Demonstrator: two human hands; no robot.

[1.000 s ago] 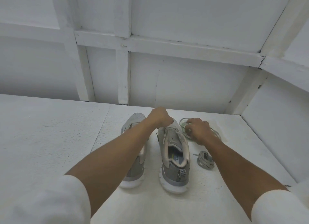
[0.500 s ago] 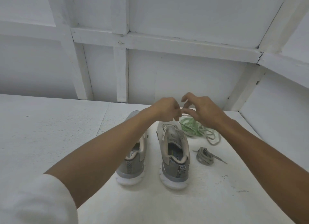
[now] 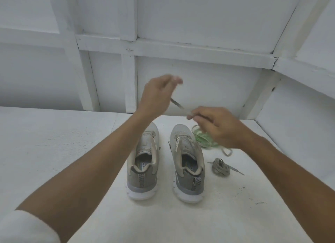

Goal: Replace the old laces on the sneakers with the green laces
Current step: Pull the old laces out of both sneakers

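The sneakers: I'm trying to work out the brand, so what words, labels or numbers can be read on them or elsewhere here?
"PY FO": on the insole of the sneaker nearer the left arm; the rest is hidden by the collar.
Print inside the other sneaker: too blurred to read.
White tag on that sneaker's tongue: too small to read.
Nothing else shows text.

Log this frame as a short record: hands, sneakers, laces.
left hand: raised, holds a taut lace
right hand: raised, pinches the same lace
sneakers: two, side by side on the table, heels toward camera
grey lace: coiled, right of the right sneaker
green laces: piled beyond the grey lace, partly behind right hand
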